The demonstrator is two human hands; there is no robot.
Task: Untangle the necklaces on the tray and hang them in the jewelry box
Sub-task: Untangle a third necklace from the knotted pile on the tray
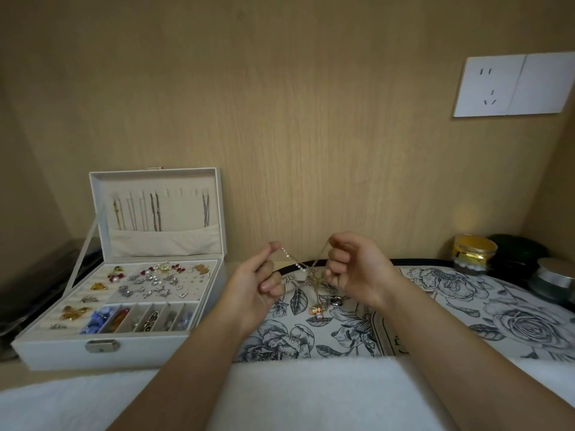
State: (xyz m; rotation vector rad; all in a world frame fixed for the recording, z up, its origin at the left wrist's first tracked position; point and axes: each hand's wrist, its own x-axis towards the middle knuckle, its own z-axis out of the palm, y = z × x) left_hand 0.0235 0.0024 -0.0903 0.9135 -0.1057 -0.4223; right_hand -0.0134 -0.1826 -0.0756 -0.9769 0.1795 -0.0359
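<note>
A knot of thin gold and silver necklaces (pixel 306 270) hangs between my two hands above the flower-patterned tray (pixel 466 306). My left hand (pixel 258 283) pinches a silver beaded chain at its fingertips. My right hand (pixel 354 262) pinches a gold chain, its other fingers curled. Small pendants (pixel 319 311) dangle from the tangle down to the tray. The white jewelry box (pixel 124 346) stands open at the left; several chains hang in its raised lid (pixel 155 209), and earrings and brooches fill the compartments below.
Behind the tray at the right stand a gold-lidded jar (pixel 473 251), a dark round container (pixel 519 251) and a silver-lidded jar (pixel 557 279). A white cloth (pixel 295 396) covers the front edge. A dark object (pixel 40 284) lies left of the box. A wall socket (pixel 510 85) sits upper right.
</note>
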